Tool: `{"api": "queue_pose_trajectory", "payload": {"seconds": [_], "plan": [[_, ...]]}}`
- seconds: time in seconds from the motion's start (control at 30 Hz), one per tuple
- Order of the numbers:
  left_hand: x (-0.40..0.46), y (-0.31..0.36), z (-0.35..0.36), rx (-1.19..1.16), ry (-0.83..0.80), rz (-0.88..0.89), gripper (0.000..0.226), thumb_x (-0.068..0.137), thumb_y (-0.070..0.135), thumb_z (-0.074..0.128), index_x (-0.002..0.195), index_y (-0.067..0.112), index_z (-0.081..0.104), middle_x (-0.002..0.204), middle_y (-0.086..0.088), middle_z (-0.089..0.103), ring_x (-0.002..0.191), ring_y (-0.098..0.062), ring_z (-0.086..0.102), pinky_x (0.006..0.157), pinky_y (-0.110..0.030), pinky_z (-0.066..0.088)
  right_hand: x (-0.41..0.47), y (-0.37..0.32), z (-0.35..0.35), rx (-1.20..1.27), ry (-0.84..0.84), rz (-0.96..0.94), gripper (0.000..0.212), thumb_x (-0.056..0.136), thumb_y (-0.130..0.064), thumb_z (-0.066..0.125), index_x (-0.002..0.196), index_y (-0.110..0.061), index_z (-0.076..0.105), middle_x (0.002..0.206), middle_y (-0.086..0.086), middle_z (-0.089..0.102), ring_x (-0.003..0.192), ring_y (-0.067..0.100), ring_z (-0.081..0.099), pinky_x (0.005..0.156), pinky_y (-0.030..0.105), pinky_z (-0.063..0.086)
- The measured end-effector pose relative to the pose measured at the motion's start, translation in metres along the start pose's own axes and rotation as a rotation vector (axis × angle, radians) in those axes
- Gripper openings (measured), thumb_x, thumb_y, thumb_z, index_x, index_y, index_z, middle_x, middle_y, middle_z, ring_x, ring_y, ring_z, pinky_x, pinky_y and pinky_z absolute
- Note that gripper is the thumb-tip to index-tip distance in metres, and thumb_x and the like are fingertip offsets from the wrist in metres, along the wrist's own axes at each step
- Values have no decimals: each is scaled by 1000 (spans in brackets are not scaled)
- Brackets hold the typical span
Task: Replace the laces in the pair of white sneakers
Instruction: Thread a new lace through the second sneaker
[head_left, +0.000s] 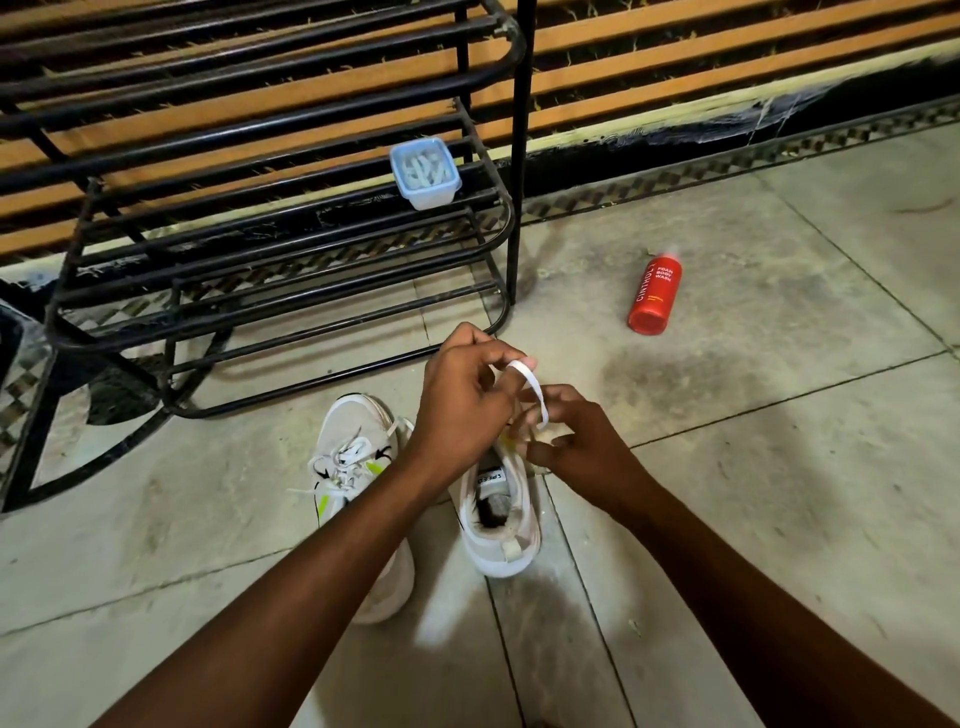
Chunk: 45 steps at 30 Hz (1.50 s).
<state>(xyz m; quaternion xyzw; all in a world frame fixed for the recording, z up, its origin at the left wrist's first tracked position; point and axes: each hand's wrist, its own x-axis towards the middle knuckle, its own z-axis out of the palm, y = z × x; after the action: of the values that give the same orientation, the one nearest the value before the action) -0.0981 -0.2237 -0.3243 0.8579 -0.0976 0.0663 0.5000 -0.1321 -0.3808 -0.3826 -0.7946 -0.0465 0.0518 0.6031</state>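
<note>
Two white sneakers stand on the floor. The left sneaker (347, 457) is laced, with yellow-green marks on its side. The right sneaker (500, 525) lies under my hands, its opening and heel showing. A flat white lace (534, 387) arcs between my hands above the right sneaker's front. My left hand (460, 397) pinches the lace's upper end with fingers closed. My right hand (574, 441) holds the lower part near the eyelets, which my fingers hide.
A black metal shoe rack (270, 249) stands just behind the sneakers. On its shelf sits a small clear plastic tub (425, 174) with white laces inside. A red body wash bottle (653, 296) lies on the concrete floor to the right.
</note>
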Motion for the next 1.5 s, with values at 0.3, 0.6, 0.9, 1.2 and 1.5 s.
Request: {"api": "queue_pose_trajectory", "payload": {"seconds": [0.3, 0.6, 0.9, 1.2, 1.5], "plan": [[20, 0, -14, -140, 20, -151, 17, 95, 29, 75, 85, 16, 81, 65, 1, 63, 58, -6, 56, 63, -28, 45, -13, 7, -23, 261, 24, 71, 27, 104, -13, 53, 87, 0, 70, 90, 12, 76, 85, 21, 70, 73, 32, 45], [35, -9, -16, -158, 110, -317, 41, 99, 33, 69, 70, 3, 74, 54, -7, 53, 49, -17, 47, 58, -24, 41, -20, 57, -27, 34, 159, 129, 27, 103, -17, 57, 84, -18, 75, 67, 1, 68, 64, 12, 58, 65, 29, 43], [32, -6, -10, -307, -43, -340, 20, 97, 0, 67, 116, 3, 72, 91, -13, 79, 85, -27, 77, 73, -36, 62, -36, 74, -27, -197, 194, 168, 11, 93, -16, 71, 88, -22, 79, 85, -6, 67, 78, 1, 59, 67, 10, 39], [-24, -30, -20, -25, -123, -450, 28, 70, 18, 74, 97, 26, 73, 90, 3, 72, 77, -7, 68, 78, -31, 60, -24, 42, -7, 123, 243, 105, 8, 93, -9, 70, 90, -11, 78, 79, -6, 74, 75, 7, 65, 69, 19, 47], [-66, -41, -17, 163, -47, -427, 13, 80, 12, 83, 87, 14, 72, 77, -2, 71, 61, -6, 62, 61, -14, 48, 2, 13, 24, 359, 228, 140, 11, 95, 1, 62, 87, -3, 68, 75, 8, 67, 65, 12, 58, 57, 26, 48]]}}
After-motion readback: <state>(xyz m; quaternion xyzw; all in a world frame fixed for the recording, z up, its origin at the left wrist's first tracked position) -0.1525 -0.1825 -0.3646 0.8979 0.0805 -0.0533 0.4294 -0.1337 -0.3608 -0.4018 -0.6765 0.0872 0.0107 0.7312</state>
